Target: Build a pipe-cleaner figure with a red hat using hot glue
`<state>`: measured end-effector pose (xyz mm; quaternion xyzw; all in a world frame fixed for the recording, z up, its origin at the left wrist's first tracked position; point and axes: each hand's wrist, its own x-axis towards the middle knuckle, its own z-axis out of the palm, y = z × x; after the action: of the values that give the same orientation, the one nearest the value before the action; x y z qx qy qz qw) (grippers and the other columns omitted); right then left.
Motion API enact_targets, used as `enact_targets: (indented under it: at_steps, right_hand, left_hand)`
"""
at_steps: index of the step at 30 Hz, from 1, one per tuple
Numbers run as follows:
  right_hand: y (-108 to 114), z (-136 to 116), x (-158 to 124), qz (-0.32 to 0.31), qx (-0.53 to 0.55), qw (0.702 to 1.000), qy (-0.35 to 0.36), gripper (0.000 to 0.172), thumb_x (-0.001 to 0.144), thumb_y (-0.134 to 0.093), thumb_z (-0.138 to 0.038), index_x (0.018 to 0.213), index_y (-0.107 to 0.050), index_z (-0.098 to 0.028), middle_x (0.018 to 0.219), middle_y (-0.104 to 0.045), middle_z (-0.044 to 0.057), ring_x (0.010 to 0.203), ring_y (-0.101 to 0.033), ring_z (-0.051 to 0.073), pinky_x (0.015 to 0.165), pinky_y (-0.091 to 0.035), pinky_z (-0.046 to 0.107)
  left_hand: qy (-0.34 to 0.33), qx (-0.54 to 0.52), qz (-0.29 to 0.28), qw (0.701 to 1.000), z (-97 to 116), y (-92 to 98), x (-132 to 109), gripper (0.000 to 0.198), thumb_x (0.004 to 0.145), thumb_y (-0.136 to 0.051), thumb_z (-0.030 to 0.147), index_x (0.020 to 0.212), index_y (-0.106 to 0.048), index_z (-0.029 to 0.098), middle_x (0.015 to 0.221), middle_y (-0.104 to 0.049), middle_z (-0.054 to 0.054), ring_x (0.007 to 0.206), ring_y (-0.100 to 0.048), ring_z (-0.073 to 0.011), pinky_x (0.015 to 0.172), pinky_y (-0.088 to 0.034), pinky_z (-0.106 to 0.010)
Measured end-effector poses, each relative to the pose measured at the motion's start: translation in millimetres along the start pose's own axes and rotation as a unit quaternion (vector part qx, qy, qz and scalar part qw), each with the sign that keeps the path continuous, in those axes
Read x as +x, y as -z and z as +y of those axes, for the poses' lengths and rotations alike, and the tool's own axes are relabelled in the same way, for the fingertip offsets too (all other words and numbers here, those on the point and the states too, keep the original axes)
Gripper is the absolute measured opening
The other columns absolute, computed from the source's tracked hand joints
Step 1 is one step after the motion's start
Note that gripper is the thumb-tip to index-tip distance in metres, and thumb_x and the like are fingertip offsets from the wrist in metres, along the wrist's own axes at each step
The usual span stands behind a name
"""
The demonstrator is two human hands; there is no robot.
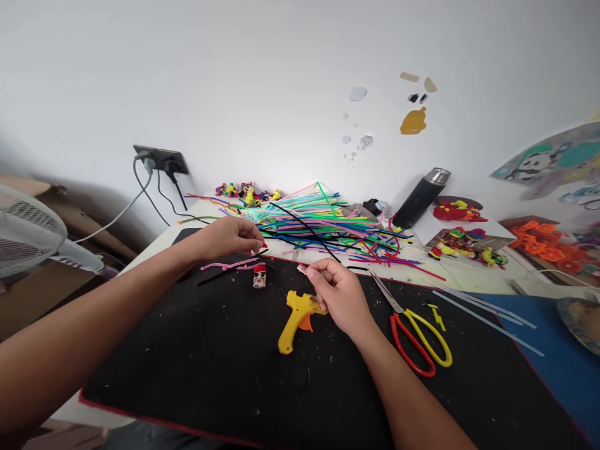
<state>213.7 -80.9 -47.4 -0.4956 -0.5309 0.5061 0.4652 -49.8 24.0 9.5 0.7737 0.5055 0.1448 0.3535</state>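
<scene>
My left hand (234,237) is over the far left of the black mat, thumb and fingertips pinched together. Black and pink pipe cleaners (225,266) lie right under it; what the pinch holds is too small to tell. Just below its fingertips stands a small figure head (259,278) with a red top and a drawn face. My right hand (335,290) is closed, with a small silver and pinkish piece (301,269) sticking out between thumb and finger. Beneath that hand lies a yellow glue gun (293,322) with an orange trigger, its front end partly hidden.
Scissors (412,337) with red and yellow handles lie to the right, beside a small yellow-green piece (437,317). Clear glue sticks (487,312) are further right. Behind the mat (197,362) are piled pipe cleaners (309,219) and a dark thermos (422,197). A fan (32,231) stands left.
</scene>
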Motion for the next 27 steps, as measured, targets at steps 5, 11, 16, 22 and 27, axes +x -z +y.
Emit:
enact_targets:
  at_steps: [5,11,16,22,27]
  right_hand:
    - [0,1,1,0.016,-0.023,1.000,-0.011,0.037,0.087,-0.069,-0.056,0.088,-0.064,-0.019,0.050,-0.047,-0.007,0.039,-0.041,0.010,0.042,-0.036,0.024]
    - [-6,2,-3,0.013,-0.051,0.998,-0.022,0.035,0.091,-0.067,-0.055,0.089,-0.065,-0.020,0.051,-0.047,-0.007,0.040,-0.044,0.011,0.041,-0.036,0.023]
    - [-6,-3,-9,0.030,-0.074,0.997,-0.017,0.033,0.092,-0.066,-0.054,0.088,-0.066,-0.021,0.050,-0.047,-0.006,0.039,-0.045,0.012,0.040,-0.037,0.024]
    - [-6,-4,-11,0.023,-0.116,0.993,-0.012,0.030,0.095,-0.064,-0.051,0.088,-0.069,-0.022,0.050,-0.048,-0.005,0.041,-0.043,0.012,0.040,-0.036,0.023]
    - [-11,-9,-14,0.031,-0.128,0.991,0.012,0.028,0.094,-0.066,-0.049,0.085,-0.071,-0.024,0.049,-0.050,-0.003,0.039,-0.044,0.012,0.035,-0.034,0.022]
  left_hand:
    - [0.020,0.019,-0.024,0.999,-14,-1.8,3,0.030,0.075,-0.072,0.050,0.087,-0.078,0.023,0.082,-0.078,-0.001,0.078,-0.070,-0.0203,0.072,-0.050,-0.027]
    - [0.054,0.035,-0.050,0.997,-26,-7.6,10,0.029,0.074,-0.071,0.050,0.084,-0.078,0.023,0.075,-0.074,0.000,0.069,-0.063,-0.0187,0.060,-0.043,-0.026]
    - [0.080,0.006,-0.080,0.994,-37,-12.5,15,0.031,0.074,-0.070,0.052,0.082,-0.079,0.023,0.078,-0.076,-0.001,0.074,-0.065,-0.0203,0.063,-0.044,-0.027]
    - [0.103,-0.012,-0.062,0.993,-44,-24.7,17,0.026,0.073,-0.070,0.047,0.078,-0.079,0.023,0.076,-0.077,0.000,0.073,-0.067,-0.0213,0.062,-0.046,-0.027]
    - [0.108,-0.018,-0.054,0.993,-48,-28.4,14,0.027,0.075,-0.069,0.049,0.078,-0.079,0.024,0.074,-0.077,0.000,0.074,-0.068,-0.0222,0.062,-0.046,-0.028]
